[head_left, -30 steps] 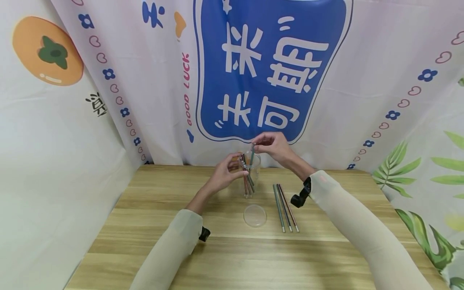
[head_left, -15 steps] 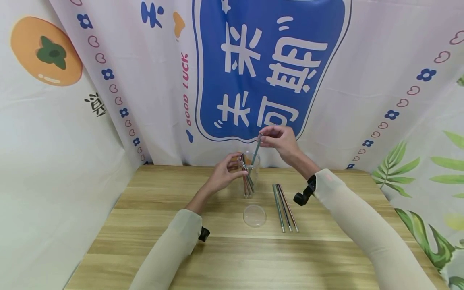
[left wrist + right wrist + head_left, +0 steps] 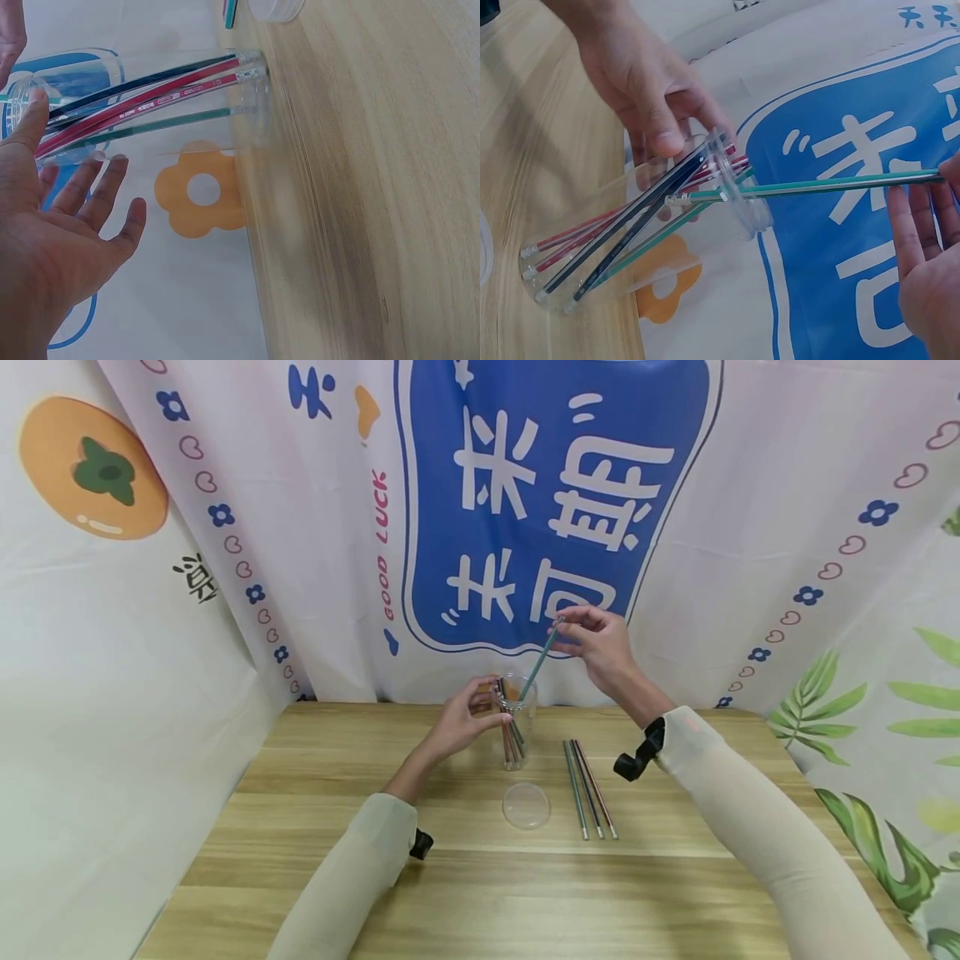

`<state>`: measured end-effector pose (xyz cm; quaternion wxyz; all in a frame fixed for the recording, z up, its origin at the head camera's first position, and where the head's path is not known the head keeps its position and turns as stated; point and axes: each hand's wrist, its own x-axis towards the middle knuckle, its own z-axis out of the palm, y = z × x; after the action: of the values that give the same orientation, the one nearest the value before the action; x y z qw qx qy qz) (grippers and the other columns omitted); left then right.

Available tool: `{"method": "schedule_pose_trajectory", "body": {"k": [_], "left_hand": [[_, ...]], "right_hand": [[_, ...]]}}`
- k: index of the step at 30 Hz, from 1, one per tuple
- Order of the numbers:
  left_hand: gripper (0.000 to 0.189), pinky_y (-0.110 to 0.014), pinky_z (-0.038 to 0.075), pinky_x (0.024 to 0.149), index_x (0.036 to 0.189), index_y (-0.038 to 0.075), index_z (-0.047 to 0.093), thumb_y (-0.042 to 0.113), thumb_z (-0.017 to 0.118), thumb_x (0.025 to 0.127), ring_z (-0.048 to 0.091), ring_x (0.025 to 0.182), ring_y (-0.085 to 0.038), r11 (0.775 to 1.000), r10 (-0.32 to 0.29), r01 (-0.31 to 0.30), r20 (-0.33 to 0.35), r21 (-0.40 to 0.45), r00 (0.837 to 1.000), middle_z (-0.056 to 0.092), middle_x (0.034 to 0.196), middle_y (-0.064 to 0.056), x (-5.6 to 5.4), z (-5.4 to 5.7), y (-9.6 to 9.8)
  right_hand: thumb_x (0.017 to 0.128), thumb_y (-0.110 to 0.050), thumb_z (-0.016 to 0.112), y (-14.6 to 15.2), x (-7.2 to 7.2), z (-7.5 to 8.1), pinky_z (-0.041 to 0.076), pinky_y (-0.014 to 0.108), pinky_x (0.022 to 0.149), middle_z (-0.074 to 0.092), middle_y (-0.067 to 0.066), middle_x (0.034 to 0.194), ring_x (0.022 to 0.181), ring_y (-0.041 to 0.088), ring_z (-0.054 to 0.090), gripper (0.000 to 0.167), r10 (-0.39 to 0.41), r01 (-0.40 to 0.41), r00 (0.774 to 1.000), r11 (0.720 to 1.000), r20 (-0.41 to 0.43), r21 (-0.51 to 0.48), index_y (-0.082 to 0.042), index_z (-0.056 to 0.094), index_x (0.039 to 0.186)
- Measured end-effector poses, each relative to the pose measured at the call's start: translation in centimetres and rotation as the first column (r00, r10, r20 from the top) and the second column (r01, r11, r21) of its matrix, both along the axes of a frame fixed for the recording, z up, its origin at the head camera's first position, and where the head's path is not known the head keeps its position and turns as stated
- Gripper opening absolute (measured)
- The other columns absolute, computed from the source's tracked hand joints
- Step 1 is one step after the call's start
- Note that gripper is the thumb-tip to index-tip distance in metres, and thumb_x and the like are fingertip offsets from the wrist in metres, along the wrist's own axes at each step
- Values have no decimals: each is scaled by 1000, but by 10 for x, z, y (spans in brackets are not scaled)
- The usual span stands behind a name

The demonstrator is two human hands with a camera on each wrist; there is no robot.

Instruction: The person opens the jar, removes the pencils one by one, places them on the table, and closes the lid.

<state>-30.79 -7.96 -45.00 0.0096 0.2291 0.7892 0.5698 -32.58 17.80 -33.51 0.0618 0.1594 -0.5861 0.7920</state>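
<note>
In the head view, my left hand (image 3: 457, 724) holds a clear jar (image 3: 530, 727) near its mouth, at the back of the table. Several pencils stand leaning inside it; the right wrist view shows dark pencils (image 3: 600, 240), red pencils (image 3: 559, 241) and a green one, eraser ends at the bottom. My right hand (image 3: 606, 652) is above and right of the jar, pinching a green pencil (image 3: 545, 653) by its upper end. That pencil slants, and its eraser end (image 3: 679, 199) is still inside the jar's mouth.
A round clear lid (image 3: 527, 806) lies on the wooden table (image 3: 337, 852) in front of the jar. To its right lie three pencils side by side, green (image 3: 576, 789), dark (image 3: 588, 789) and reddish (image 3: 597, 789). A printed curtain (image 3: 345, 610) hangs right behind the jar.
My right hand has risen and moved right, drawing the green pencil partly up out of the jar and tilting it. My left hand and the jar have stayed put.
</note>
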Motion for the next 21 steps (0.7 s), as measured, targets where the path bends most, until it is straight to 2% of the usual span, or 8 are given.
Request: {"method": "schedule_pose_trajectory", "body": {"k": [10, 17, 21], "left_hand": [[72, -51, 54, 109, 154, 10, 49, 15, 85, 92, 66, 129, -33, 1000, -1, 1, -8, -1, 1000, 67, 141, -17, -2, 0, 2], [73, -50, 55, 109, 155, 10, 48, 14, 85, 92, 66, 130, -33, 1000, -4, 4, -1, -1, 1000, 66, 142, -17, -1, 0, 2], [74, -51, 54, 110, 156, 10, 48, 16, 85, 92, 65, 130, -34, 1000, 2, -2, 8, -1, 1000, 67, 141, -17, 0, 0, 1]], "right_hand": [[100, 6, 67, 12, 5, 15, 66, 39, 85, 73, 12, 103, 95, 22, 77, 12, -39, 47, 998, 983, 47, -178, 6, 71, 112], [99, 4, 69, 22, 8, 21, 66, 39, 88, 69, 14, 103, 89, 23, 73, 15, -40, 58, 997, 958, 69, -280, 6, 69, 114], [99, 4, 70, 26, 9, 24, 66, 37, 85, 72, 12, 99, 86, 22, 73, 14, -49, 77, 995, 941, 91, -330, 7, 68, 112]]}}
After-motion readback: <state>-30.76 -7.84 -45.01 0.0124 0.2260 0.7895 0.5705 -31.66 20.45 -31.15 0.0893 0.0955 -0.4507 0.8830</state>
